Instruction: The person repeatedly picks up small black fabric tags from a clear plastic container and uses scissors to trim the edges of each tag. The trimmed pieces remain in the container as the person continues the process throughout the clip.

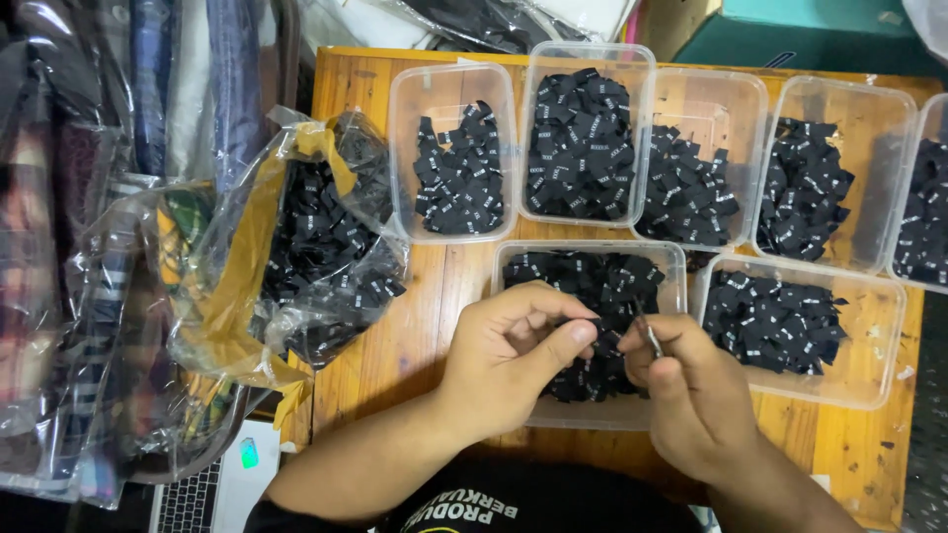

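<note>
1. Your left hand (513, 350) was curled over the near clear tub (591, 415), thumb and forefinger pinched on a small black label (604, 341).
2. Your right hand (691, 390) was closed around thin metal tweezers (649, 334), their tip pointing up toward the label, just beside your left fingertips.
3. The near clear tub held a heap of black woven labels with white marks; both your hands hovered above it.
4. A second front tub (869, 385) to the right held a similar heap.
5. Five back-row tubs (583, 59) stood side by side, each with black labels; the one at the far right was cut off by the frame edge.
6. A crumpled clear plastic bag (296, 247) with yellow tape sat at the left edge of the tabletop, open and full of the same labels.
7. The wooden tabletop (415, 326) carried it all; bagged fabrics (89, 247) were stacked to the left, and a laptop corner (212, 494) showed below them.
</note>
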